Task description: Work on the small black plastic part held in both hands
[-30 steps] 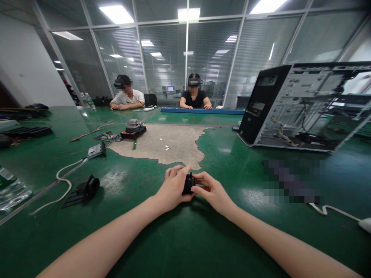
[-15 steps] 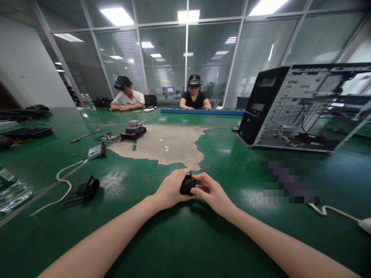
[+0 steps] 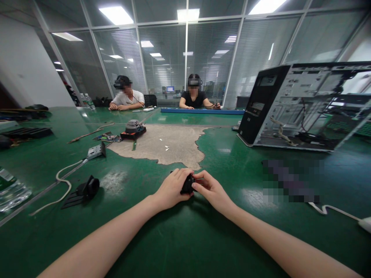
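A small black part (image 3: 187, 184) is held between my two hands, above the green table (image 3: 174, 239) and just in front of the bare tan patch (image 3: 176, 144). My left hand (image 3: 174, 188) wraps round its left side and top, hiding much of it. From the right, my right hand (image 3: 211, 190) grips it with thumb and fingertips. Another black part with a round end and flat slats (image 3: 84, 190) lies to the left of my hands. What the held part is exactly cannot be made out.
An open computer case (image 3: 290, 108) stands at the right. At the left are a water bottle (image 3: 13, 189), a white cable (image 3: 68, 181) and a metal bracket (image 3: 96, 150). A black-and-red device (image 3: 133, 131) sits farther back. Two people sit across the table.
The black part has turned slightly in my hands, and my left fingers now cover more of its top. Across the table, one person's hand has lifted and moved outward.
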{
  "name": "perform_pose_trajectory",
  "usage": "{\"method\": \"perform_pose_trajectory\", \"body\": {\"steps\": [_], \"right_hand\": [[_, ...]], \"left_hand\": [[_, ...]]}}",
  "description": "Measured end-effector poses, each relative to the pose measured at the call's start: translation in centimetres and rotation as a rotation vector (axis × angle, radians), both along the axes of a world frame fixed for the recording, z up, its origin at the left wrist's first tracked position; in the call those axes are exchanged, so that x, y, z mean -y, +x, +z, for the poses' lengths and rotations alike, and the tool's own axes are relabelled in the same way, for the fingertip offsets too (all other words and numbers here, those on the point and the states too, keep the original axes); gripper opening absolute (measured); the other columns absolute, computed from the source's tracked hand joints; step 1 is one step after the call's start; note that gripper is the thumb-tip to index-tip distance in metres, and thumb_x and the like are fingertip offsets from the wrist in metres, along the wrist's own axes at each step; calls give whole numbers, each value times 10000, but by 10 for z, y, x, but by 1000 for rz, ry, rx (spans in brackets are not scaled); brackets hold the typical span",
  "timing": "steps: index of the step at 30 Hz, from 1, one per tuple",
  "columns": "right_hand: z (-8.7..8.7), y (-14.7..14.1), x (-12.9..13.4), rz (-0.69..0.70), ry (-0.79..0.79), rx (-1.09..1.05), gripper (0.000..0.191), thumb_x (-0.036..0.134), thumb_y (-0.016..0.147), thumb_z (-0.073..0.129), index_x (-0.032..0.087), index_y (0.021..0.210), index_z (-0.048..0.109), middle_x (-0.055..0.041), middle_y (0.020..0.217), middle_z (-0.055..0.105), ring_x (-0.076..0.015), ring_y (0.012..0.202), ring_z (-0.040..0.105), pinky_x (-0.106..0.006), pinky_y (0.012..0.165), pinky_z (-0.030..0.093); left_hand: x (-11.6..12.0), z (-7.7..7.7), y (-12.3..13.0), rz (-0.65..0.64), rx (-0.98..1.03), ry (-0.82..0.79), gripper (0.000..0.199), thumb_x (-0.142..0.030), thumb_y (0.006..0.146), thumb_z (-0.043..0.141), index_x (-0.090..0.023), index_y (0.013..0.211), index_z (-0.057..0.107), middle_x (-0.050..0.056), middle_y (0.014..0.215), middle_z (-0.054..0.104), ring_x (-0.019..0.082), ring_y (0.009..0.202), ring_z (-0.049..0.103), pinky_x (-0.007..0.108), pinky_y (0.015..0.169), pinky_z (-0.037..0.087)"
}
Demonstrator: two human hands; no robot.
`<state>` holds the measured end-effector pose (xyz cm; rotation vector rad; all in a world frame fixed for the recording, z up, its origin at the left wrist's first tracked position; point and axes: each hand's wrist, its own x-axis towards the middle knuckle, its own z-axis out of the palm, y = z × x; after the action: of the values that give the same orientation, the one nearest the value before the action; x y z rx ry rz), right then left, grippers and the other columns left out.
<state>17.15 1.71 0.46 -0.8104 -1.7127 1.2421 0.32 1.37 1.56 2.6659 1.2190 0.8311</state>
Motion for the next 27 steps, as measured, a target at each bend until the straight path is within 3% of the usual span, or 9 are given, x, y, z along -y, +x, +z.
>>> {"method": "perform_pose_trajectory", "body": {"steps": [8,17,21,27], "right_hand": [[1,0,1,-53,2,49,253,279,738,553,202,965,473,-44,972,533,-161,900,545,-320,751,492],[4,1,7,1,89,48,225,235,746,544,213,955,464,-29,969,497,-162,942,527,-299,764,485],[2,0,5,1,45,26,172,265,767,519,208,919,461,-24,929,504,-154,894,540,-289,718,502],[3,0,2,-22,4,47,238,260,753,535,200,962,436,-42,974,495,-156,890,539,-315,734,501]], "left_hand": [[-1,0,1,2,2,-1,542,-249,659,608,-207,1126,337,48,1103,488,227,952,452,374,820,387],[-1,-1,1,6,13,-2,554,-204,635,600,-209,1123,337,51,1106,482,234,958,455,379,818,387],[-1,-1,2,12,17,2,534,-242,658,592,-204,1127,340,54,1106,484,232,955,453,377,819,386],[0,0,2,17,11,-3,528,-237,651,595,-208,1118,350,60,1104,485,229,944,460,383,811,388]]}}
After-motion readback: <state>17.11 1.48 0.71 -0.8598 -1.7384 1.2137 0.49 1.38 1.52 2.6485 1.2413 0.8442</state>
